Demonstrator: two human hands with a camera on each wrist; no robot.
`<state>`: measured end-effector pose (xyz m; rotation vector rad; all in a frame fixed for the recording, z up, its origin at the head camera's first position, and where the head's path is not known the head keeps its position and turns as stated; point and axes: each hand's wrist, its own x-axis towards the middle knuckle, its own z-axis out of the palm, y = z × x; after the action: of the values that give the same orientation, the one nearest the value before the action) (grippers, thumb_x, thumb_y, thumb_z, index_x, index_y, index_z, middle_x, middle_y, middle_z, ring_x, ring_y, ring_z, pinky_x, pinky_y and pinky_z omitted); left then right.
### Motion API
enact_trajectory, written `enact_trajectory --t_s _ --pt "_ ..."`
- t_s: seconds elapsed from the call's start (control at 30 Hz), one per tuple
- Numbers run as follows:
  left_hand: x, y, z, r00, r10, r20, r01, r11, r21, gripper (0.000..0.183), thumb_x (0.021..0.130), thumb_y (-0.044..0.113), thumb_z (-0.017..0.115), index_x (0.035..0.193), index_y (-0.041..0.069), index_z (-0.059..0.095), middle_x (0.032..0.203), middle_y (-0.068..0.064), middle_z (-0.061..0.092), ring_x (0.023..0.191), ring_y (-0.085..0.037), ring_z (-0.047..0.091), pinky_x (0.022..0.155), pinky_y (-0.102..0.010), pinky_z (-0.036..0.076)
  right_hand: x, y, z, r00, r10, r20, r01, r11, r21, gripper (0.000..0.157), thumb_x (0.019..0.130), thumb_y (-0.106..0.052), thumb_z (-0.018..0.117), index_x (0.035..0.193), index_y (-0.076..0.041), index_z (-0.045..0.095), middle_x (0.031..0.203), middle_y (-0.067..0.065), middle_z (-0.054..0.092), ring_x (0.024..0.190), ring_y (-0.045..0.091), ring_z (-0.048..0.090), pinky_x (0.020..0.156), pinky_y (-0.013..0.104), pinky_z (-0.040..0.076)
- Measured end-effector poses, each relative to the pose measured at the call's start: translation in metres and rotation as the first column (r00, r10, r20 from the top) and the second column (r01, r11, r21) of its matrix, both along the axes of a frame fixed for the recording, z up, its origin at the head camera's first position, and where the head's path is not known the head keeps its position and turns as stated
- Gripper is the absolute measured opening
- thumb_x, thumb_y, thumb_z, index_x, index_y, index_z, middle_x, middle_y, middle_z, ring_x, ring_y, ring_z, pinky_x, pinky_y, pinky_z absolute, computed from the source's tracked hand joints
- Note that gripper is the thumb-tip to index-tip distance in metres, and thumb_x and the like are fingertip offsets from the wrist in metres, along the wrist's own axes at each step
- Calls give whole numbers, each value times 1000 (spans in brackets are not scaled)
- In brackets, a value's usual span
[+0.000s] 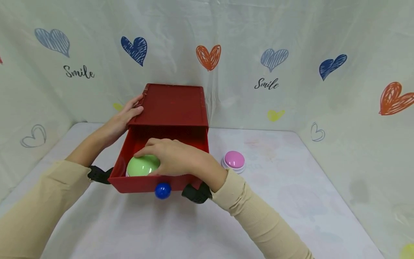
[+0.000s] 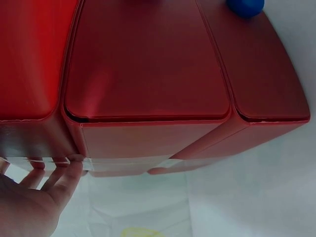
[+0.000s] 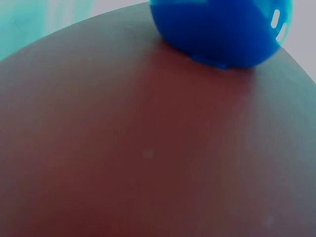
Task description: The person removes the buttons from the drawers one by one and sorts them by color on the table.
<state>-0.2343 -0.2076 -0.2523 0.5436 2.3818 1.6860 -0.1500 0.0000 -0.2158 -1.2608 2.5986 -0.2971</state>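
Note:
A red box with drawers (image 1: 174, 104) stands on the table, its top drawer (image 1: 119, 169) pulled out towards me. My left hand (image 1: 121, 120) rests against the box's left side near the top edge; the left wrist view shows its fingers (image 2: 69, 182) fairly straight along that wall. In the open drawer, at the front left, sits a green domed push button (image 1: 142, 164). My right hand (image 1: 176, 156) reaches into the drawer and grips this button with fingers and thumb, hiding its right part. A round blue knob (image 1: 162, 190) is on the drawer's front.
A pink domed button (image 1: 234, 159) on a white base lies on the white table (image 1: 275, 201), right of the box. Behind the table hangs a pale curtain (image 1: 239, 36) with printed hearts. Another blue knob (image 2: 246, 6) shows on a lower drawer in the left wrist view.

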Motion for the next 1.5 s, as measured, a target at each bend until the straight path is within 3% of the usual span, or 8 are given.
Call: enact_trajectory --t_s 0.27,0.73,1.3,1.5 --pt "0 -1 -1 1000 -11 0 11 1000 -9 64 99 40 30 150 26 -5 157 -6 -3 141 -34 7 111 -61 10 3 0 1 997 -25 -75 26 1000 10 55 83 -36 68 134 -24 51 121 -4 53 101 6 49 81 17 43" --pt "-1 1 0 1000 -4 16 4 1000 9 64 99 39 31 150 25 -4 157 -6 -2 141 -31 9 113 -57 10 10 4 2 969 -129 -208 128 992 -18 56 82 -44 67 133 -23 53 119 -2 55 93 6 54 77 18 46" --pt "-2 0 1 1000 -29 12 29 999 -23 65 99 41 30 150 26 -7 157 -7 -4 141 -34 7 111 -60 10 25 23 19 957 -240 -163 209 961 -183 54 82 -42 67 132 -27 52 116 -3 53 96 7 53 81 23 45" --pt "-2 -1 1 999 -37 13 38 999 -27 66 99 41 29 149 26 -10 157 -8 -6 141 -35 5 111 -61 10 31 35 21 947 -274 -167 219 932 -288 52 82 -39 68 130 -27 54 117 -2 52 98 9 54 81 28 43"
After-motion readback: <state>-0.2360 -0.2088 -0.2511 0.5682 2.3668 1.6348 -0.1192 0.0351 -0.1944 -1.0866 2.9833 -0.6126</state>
